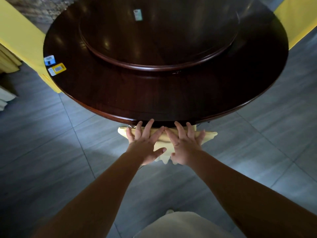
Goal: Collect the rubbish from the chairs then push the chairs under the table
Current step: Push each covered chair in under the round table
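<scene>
No bins or boxes in view, so nothing is holding anything. On the round dark table (pixel 120 93) there are three small packets: a blue one (pixel 50 60) and a yellow one (pixel 57 69) touching at the left edge, plus a pale one (pixel 137 14) up top on the raised turntable (pixel 154 66). Three yellow-covered chairs show: one (pixel 164 140) at lower centre, tucked mostly under the table, and one at each upper corner (pixel 18 36) (pixel 296 19). The left hand (pixel 145 143) and right hand (pixel 186 146) lie flat on the centre chair's back, fingers spread wide and straight (index tips nearly meeting), gripping nothing.
</scene>
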